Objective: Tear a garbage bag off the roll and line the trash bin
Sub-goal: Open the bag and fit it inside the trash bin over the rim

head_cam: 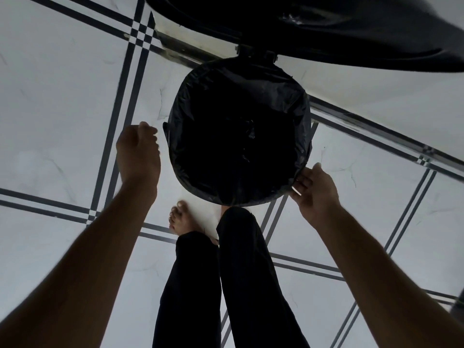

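Both bare forearms reach down: right hand (315, 189) pinches thin, slippery black plastic garbage bag (200, 79) at round floor bin's rim (308, 126), left hand (139, 151) loosely curled, seemingly empty; grip folded edge.

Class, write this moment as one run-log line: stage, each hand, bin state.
stage: fitting bag | left hand: off bin, loosely curled | right hand: fingers at bag edge on rim | bin: lined, lid up
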The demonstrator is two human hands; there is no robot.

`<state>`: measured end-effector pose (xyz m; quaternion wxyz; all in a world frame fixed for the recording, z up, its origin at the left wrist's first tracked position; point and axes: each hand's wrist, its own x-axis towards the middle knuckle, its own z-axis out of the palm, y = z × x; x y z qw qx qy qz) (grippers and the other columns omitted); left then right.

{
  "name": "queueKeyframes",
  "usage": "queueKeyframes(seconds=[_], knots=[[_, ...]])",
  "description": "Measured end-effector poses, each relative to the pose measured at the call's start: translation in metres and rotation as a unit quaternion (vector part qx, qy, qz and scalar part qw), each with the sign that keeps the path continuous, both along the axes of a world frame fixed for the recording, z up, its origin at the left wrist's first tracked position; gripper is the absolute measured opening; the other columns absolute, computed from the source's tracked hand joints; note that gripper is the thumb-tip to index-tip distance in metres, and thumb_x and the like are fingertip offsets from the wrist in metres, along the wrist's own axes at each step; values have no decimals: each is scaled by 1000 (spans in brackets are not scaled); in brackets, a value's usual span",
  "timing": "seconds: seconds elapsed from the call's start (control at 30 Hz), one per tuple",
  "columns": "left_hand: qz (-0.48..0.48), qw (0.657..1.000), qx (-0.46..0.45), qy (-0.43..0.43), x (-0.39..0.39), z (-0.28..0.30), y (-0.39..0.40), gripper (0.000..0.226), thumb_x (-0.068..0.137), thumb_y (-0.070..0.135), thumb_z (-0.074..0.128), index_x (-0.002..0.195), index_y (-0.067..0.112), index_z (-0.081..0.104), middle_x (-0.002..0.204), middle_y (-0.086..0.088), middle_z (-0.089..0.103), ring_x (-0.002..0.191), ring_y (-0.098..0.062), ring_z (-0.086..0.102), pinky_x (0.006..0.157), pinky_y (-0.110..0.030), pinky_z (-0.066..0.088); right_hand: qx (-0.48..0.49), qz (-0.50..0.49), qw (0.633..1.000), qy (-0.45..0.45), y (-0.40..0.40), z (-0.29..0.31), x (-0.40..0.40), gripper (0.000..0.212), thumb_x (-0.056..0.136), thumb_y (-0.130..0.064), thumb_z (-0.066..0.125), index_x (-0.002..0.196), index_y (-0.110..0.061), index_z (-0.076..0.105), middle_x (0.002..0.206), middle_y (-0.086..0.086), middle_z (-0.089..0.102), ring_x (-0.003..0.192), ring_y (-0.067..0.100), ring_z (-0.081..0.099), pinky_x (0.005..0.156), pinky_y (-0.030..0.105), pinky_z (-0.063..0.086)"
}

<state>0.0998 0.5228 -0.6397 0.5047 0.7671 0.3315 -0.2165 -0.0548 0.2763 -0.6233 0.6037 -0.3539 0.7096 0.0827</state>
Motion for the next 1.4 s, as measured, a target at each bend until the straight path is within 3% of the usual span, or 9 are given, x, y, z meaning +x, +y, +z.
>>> queueKeyframes(seconds=[0.13,0.27,0.47,0.7,0.87,0.97,1.07,1.27,1.4], knots=[[-13,998,-55,35,5,6,-7,34,103,26,39,79,16,61,73,5,63,61,-5,61,59,-18,53,29,-31,998,-55,-2,5,-11,49,104,-44,36,109,-7,68,107,8,73,102,21,68,92,37,52],[-2,998,-53,31,10,8,-9,36,104,28,37,79,15,60,74,4,65,63,-6,63,59,-18,53,-202,57,972,101,6,2,-19,20,90,-16,49,71,-14,54,73,4,57,78,23,54,62,27,43],[-36,998,-39,26,10,8,-9,30,103,28,41,91,10,63,81,2,70,73,-9,69,60,-19,55,-5,-44,997,-68,24,7,-15,60,106,-49,22,123,-11,64,118,7,71,114,23,65,100,39,48],[-17,997,-64,39,10,11,-4,31,103,30,45,83,13,62,80,1,70,68,-6,69,64,-22,57,68,-244,953,-167,12,-1,-5,74,91,-68,43,119,-4,67,122,11,68,122,30,62,110,48,41],[-6,996,-69,57,11,13,-6,30,102,33,47,81,14,60,79,2,68,69,-6,68,69,-25,59,43,-256,952,-160,16,-5,-5,75,93,-66,38,126,-4,63,125,12,69,119,28,64,108,43,43],[-19,998,-50,41,11,9,-5,23,100,33,49,91,15,59,82,5,66,75,-6,66,78,-29,61,-83,-139,987,7,21,-5,0,46,101,-35,37,106,-4,70,112,15,72,100,24,69,89,32,51],[-81,994,60,-34,10,9,-7,22,96,32,52,113,20,59,96,13,62,82,9,59,78,-6,48,-302,35,939,162,18,-3,3,31,90,-20,42,84,-14,72,93,2,75,90,22,68,82,36,54],[-274,960,-2,-58,43,3,-29,60,97,36,59,150,23,35,142,2,46,116,-10,53,86,-21,46,-326,305,892,-76,-23,-5,45,31,99,-26,55,126,-14,63,119,-2,67,102,6,63,83,11,49],[-326,944,-54,-5,77,1,-49,36,97,44,54,109,13,67,98,5,64,86,-12,63,72,-22,45,-244,416,866,-130,-60,-18,81,25,95,-10,57,118,-7,67,100,4,69,91,19,63,84,33,51]])
